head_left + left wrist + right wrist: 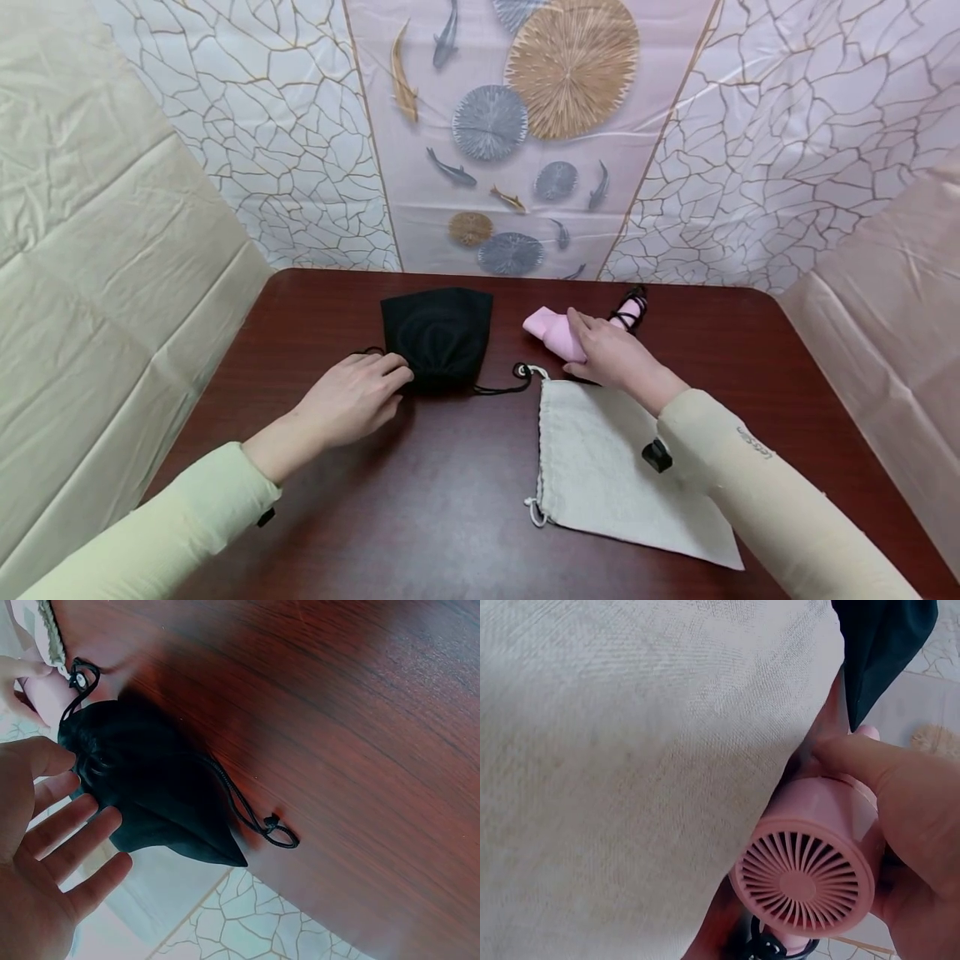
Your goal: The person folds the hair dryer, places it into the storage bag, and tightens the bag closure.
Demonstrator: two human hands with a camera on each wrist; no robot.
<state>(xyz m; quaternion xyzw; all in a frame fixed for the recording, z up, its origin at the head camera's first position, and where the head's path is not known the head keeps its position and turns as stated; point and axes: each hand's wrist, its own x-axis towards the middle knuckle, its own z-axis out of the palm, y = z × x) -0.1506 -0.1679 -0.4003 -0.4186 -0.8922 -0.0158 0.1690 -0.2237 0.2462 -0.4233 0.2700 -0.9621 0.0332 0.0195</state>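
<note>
Cream sleeve [780, 492]: is spanning the lower right.
Pink hair dryer [825, 806]: is displaying a round slatted grille [799, 883], right of centre overhead.
Right hand [611, 354]: is gripping it.
Left hand [352, 396]: is holding fingers apart beside black bag [438, 333].

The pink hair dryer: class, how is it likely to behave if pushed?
The pink hair dryer probably stays stiff, judging by its molded grille. Its rounded barrel may rock, though the cord-wrapped handle should limit rolling.

A fish-patterned cloth [502, 150] hangs behind the reddish-brown table [450, 492].
</note>
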